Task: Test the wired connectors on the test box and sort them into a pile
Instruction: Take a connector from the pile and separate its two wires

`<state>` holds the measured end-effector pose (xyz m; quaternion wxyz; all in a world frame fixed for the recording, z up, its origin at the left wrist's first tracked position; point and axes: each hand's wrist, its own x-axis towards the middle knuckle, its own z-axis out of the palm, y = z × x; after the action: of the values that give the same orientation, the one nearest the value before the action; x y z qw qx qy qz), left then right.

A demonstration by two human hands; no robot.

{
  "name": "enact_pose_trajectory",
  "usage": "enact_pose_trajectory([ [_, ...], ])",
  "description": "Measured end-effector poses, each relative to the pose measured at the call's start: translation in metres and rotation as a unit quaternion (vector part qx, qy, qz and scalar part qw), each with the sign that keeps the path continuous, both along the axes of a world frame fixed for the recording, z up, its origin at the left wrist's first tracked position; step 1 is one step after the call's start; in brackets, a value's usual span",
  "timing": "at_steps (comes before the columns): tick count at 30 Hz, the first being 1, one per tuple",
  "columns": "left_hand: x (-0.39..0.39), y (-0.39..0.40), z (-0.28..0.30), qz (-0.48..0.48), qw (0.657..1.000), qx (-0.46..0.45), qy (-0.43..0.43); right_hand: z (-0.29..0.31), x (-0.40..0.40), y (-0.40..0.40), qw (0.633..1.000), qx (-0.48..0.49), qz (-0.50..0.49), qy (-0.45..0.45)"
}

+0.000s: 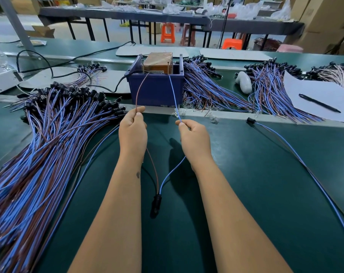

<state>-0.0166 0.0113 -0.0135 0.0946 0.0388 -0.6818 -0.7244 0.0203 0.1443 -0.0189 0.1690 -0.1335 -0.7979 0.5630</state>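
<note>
a single head-worn wide-angle view looks forward and down, close over the green bench (pixel 246 174).

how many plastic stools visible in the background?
3. One orange stool under the far table left of centre, a pink stool just right of it, another orange stool further right. More may be hidden behind tables and boxes.

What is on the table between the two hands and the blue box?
In the head view, a pale strip along the table edge with tiny clear bulbs on it lies between the left hand, right hand and blue box.
</note>
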Motion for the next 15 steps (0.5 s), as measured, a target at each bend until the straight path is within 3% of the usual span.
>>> enact_pose_trajectory([
  [15, 0.0016, -0.0026, 0.0006, 0.022, 1.0, -0.002, -0.009, 0.0009, 0.0012, 0.0011, 1.0, 0.011, 0.007, 0.004],
])
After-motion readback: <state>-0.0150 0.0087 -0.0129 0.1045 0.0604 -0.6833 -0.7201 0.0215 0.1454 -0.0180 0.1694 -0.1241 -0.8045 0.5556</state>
